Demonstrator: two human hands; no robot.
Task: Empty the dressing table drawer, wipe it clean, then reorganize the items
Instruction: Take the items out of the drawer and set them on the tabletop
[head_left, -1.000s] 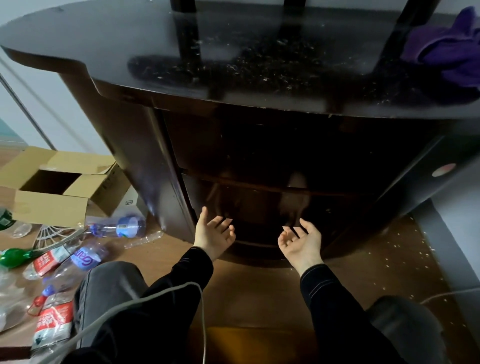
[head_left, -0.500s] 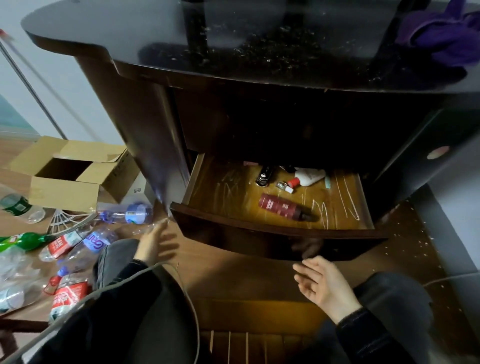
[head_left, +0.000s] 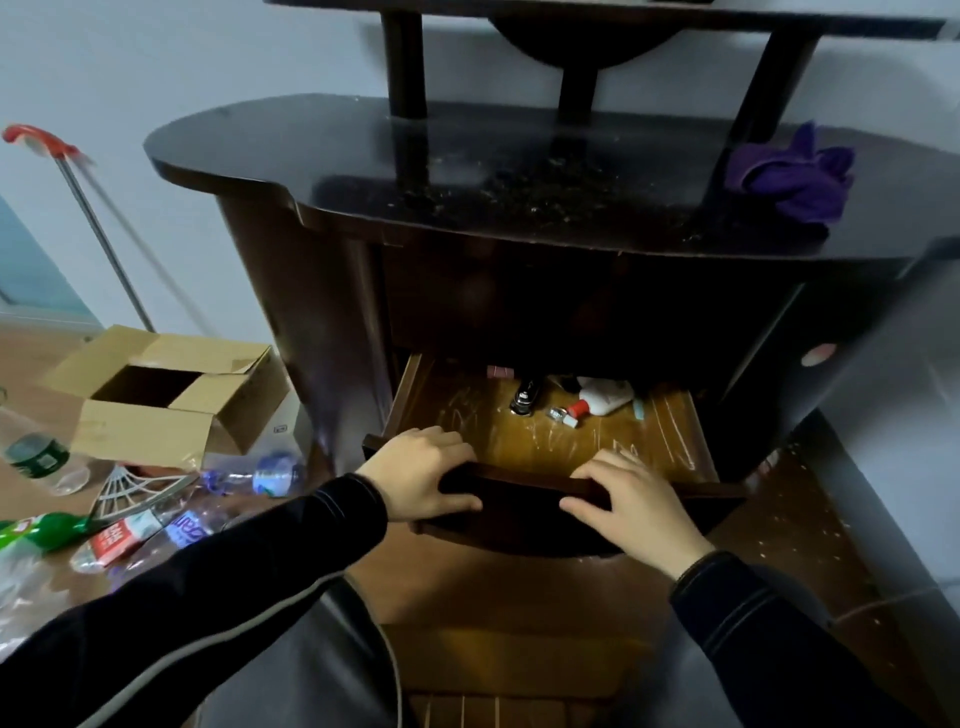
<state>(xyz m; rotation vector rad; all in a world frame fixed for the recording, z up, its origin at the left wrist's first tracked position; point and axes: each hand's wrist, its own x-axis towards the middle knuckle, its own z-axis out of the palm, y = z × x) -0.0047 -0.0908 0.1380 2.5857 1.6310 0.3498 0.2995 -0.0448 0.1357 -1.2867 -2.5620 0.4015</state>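
A: Our left hand (head_left: 421, 478) first: fingers hooked over the top edge of the dark wooden drawer front (head_left: 519, 512), thumb on its outer face. Our right hand (head_left: 631, 501) does the same further along. Both grasp the front; neither is free.

B: Agreed. The drawer stands partway out of the dark glossy dressing table (head_left: 363, 156), low down near the floor. We judge it rigid timber and fairly heavy. Two hands spaced along the front should keep it from twisting as it slides.

A: On the scratched tan drawer floor (head_left: 467, 415) we see a white plastic bottle with a red cap (head_left: 605, 397) lying on its side. There is a small black-and-silver object (head_left: 524, 400) beside it, a small silver-and-white piece (head_left: 561, 415) near the cap and a pink block (head_left: 500, 371) at the back. All sit towards the rear, well apart from our hands.

B: Light things, we think. The bottle looks smooth and may roll, so we'd take it round the body. The small bits want a fingertip pinch. We cannot tell what the black one is.

A: Something to wipe with?

B: A crumpled purple cloth (head_left: 795, 179) lies on the table top, right end. It looks soft and limp; we'd bunch it in one hand.

A: On the floor to our left: an open cardboard box (head_left: 156, 400) and scattered clear plastic bottles (head_left: 270, 475).
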